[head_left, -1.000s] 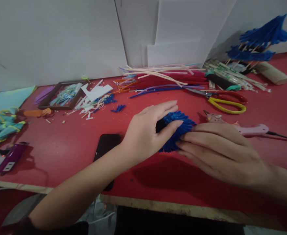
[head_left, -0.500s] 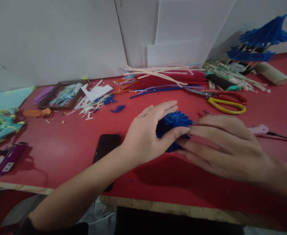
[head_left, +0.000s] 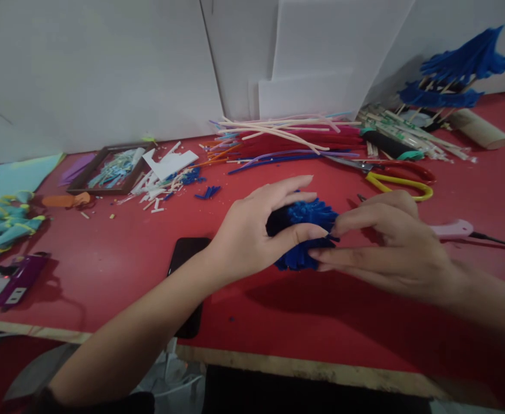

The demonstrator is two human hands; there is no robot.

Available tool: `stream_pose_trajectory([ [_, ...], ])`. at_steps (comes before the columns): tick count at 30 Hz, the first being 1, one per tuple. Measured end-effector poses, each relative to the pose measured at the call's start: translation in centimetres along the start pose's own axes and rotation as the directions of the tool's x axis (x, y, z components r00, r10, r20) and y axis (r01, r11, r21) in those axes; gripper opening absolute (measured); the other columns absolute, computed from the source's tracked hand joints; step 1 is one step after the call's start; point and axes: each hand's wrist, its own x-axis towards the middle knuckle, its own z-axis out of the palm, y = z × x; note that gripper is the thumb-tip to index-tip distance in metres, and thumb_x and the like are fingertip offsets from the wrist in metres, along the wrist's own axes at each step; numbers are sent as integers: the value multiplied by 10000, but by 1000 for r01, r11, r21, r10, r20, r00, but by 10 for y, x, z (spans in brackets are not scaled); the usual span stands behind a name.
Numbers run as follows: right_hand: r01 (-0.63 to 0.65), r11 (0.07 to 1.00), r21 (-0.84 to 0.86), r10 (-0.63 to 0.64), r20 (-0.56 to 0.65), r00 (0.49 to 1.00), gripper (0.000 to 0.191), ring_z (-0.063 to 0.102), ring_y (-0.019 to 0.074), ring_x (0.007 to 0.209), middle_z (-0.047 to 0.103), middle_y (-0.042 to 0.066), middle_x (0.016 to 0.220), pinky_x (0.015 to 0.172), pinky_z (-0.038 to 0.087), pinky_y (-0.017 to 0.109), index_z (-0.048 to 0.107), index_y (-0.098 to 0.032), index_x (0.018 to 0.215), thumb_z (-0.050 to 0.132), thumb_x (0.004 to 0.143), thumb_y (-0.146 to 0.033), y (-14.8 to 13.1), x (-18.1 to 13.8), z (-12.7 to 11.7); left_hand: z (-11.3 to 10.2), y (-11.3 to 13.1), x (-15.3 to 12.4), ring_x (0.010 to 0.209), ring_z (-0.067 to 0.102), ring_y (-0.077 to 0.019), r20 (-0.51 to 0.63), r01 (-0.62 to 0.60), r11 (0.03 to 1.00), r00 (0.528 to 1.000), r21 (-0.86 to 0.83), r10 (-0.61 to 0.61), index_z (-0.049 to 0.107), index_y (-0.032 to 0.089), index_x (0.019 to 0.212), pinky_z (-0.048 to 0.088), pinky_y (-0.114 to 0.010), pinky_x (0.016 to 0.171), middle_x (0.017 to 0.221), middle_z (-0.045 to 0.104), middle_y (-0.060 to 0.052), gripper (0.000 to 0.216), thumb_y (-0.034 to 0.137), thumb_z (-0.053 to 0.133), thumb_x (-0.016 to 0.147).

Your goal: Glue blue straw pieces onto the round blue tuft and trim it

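Right hand [head_left: 401, 250] had shifted from half a second earlier, fingers wider apart at the right edge of the blue bundle [head_left: 313, 214]; couldn't tell if they pinched it. Left hand [head_left: 250, 230] had fingers clamped around it, over the desk [head_left: 123, 253], right of the phone [head_left: 187, 251].

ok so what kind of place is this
Probably a craft workspace: scissors, a heap of coloured stems and small cut scraps lie on the red tabletop.
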Motion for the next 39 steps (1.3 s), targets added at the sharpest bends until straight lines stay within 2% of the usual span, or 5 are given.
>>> stream_pose_trajectory([
  [7,-152,988,-28,150,-81,985,189,634,185,952,665,61,1032,818,513,400,691,-275,1132,525,1049,-312,24,-7,-16,-28,-10,20,1296,693,-291,227,7,969,973,-248,51,659,226,1381,544,-410,1150,1297,769,-90,476,272,773,921],
  [15,-587,808,-45,556,-269,786,184,730,188,917,756,33,955,783,571,379,720,-261,976,577,1018,-370,38,-18,-33,-19,-8,13,1119,781,-189,155,-57,975,984,-217,92,673,248,1342,602,-284,1017,1170,821,-46,400,198,730,949],
  [23,-490,797,-352,514,-31,857,239,741,239,987,764,62,974,878,586,417,667,-294,1015,437,971,-344,64,-76,-53,-23,16,-16,1082,708,-186,123,-362,906,932,219,342,734,217,1150,525,-306,1057,1045,840,-26,228,330,742,952],
  [33,-550,673,-494,733,343,588,393,753,307,914,770,154,1029,780,621,462,629,-237,1087,461,752,-357,94,-134,-60,-20,22,-33,965,711,-136,85,-367,905,930,216,357,691,204,1167,553,-264,961,1018,840,-18,162,238,665,1010],
  [39,-508,767,-392,641,500,582,420,757,286,936,780,101,1093,782,617,428,668,-274,1108,466,747,-347,97,-131,-55,-17,15,-14,963,705,-154,-15,-221,943,973,249,232,721,224,1142,584,-258,917,1095,825,-20,188,273,733,961],
])
